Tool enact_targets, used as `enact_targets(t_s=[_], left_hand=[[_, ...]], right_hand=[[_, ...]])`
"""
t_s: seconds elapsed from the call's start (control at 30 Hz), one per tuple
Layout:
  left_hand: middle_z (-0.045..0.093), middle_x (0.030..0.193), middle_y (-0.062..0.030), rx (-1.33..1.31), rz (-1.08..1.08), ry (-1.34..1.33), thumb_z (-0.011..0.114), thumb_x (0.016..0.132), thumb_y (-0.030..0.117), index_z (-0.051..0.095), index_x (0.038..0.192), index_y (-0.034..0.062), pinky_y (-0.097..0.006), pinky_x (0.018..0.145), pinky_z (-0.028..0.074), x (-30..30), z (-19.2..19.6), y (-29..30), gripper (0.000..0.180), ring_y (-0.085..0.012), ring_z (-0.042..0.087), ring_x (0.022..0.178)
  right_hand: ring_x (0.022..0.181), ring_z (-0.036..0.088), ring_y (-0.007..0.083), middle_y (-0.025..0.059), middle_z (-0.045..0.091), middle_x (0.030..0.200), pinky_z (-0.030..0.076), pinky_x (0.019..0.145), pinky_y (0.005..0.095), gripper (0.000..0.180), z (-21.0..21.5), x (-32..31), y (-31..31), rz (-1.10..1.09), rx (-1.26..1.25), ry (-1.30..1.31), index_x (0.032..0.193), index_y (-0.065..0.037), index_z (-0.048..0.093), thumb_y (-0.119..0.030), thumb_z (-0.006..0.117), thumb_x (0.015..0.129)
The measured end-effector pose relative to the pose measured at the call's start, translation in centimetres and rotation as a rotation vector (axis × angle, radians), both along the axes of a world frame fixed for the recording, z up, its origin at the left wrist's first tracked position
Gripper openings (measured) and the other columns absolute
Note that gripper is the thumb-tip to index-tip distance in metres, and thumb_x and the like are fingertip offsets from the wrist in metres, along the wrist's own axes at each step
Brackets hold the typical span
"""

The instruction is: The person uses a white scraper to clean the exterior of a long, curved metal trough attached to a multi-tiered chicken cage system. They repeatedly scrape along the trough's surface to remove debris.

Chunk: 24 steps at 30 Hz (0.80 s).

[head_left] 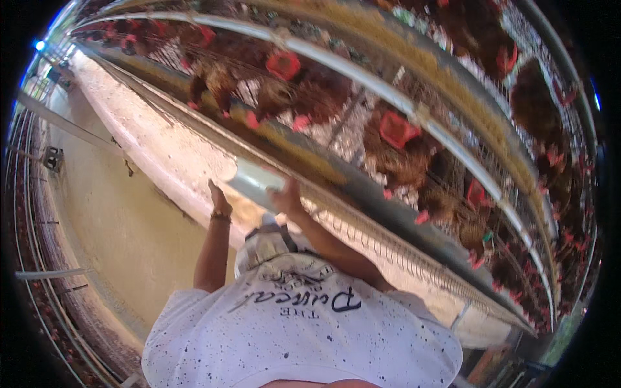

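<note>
My right hand [288,198] is at the right end of a smooth, pale green tube-like piece [256,180], its fingers bent against the edge. That piece lies slanted along the feed trough side of the cages, and its exact kind is unclear. My left hand [220,202], with a dark band at the wrist, is raised left of it. Its fingers point forward, extended, and nothing shows in them. Between my forearms, close to my white shirt, is a grey and black bundle [272,240] with a whitish top; I cannot make out what it is.
Brown hens [394,149] stand in wire cages along the right, behind a long trough [304,158] and a curved pale pipe [362,76]. Red cups [283,64] hang among them. A pale ledge [139,126] borders the walkway [139,233]. More cages [32,258] line the left.
</note>
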<state>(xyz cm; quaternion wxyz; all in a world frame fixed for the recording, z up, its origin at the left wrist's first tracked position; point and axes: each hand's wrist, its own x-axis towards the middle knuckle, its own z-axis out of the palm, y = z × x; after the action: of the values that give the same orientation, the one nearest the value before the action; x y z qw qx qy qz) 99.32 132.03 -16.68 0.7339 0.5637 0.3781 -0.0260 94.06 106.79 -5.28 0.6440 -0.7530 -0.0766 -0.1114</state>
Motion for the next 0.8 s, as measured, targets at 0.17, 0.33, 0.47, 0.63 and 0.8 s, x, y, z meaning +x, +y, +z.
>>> enact_targets(t_s=[0.17, 0.33, 0.47, 0.63, 0.8], left_hand=[[0.034, 0.156, -0.0162, 0.424, -0.593, 0.287, 0.043, 0.094, 0.062, 0.036, 0.151, 0.0056, -0.046, 0.117, 0.023, -9.0, -7.9, 6.9, 0.08, -0.0316, 0.029, 0.144], [0.038, 0.152, -0.0156, 0.217, -0.885, 0.41, 0.042, 0.094, 0.065, 0.038, 0.149, 0.0078, -0.046, 0.115, 0.027, -22.6, -7.5, 4.7, 0.08, -0.0317, 0.035, 0.139], [0.042, 0.15, -0.0151, -0.195, -0.68, 0.461, 0.041, 0.093, 0.067, 0.04, 0.148, 0.0095, -0.047, 0.114, 0.029, -25.4, -3.1, 4.5, 0.08, -0.0318, 0.04, 0.134], [0.046, 0.146, -0.0145, -0.625, -0.421, 0.399, 0.04, 0.092, 0.07, 0.042, 0.147, 0.0117, -0.047, 0.112, 0.032, -20.6, 3.7, 3.8, 0.08, -0.0319, 0.046, 0.129], [0.048, 0.146, -0.013, -0.481, -0.509, 0.256, 0.039, 0.091, 0.073, 0.042, 0.148, 0.0151, -0.049, 0.111, 0.033, -11.5, 5.6, 5.1, 0.081, -0.0305, 0.048, 0.128]], right_hand=[[0.118, 0.057, 0.0166, 0.0084, 0.064, 0.127, 0.042, 0.104, 0.0303, 0.055, 10.6, -11.0, -15.8, -0.008, 0.329, 0.339, 0.132, -0.002, 0.06, -0.009, 0.065, 0.078], [0.117, 0.058, 0.0171, 0.0103, 0.067, 0.123, 0.041, 0.104, 0.033, 0.05, 11.8, -23.1, -30.0, -0.459, -0.032, 0.395, 0.128, -0.001, 0.063, -0.003, 0.059, 0.077], [0.115, 0.059, 0.0174, 0.013, 0.068, 0.119, 0.042, 0.103, 0.0331, 0.052, 12.7, -27.4, -33.3, -0.67, -0.151, 0.506, 0.124, 0.0, 0.065, 0.0, 0.055, 0.072], [0.112, 0.062, 0.0192, 0.0143, 0.069, 0.119, 0.043, 0.1, 0.0308, 0.055, 11.0, -22.2, -31.8, -0.553, -0.282, 0.535, 0.122, -0.001, 0.066, 0.005, 0.048, 0.07], [0.111, 0.065, 0.024, 0.0168, 0.069, 0.116, 0.044, 0.1, 0.0309, 0.054, 8.6, -11.2, -23.0, -0.374, -0.332, 0.378, 0.121, -0.003, 0.066, 0.009, 0.047, 0.072]])
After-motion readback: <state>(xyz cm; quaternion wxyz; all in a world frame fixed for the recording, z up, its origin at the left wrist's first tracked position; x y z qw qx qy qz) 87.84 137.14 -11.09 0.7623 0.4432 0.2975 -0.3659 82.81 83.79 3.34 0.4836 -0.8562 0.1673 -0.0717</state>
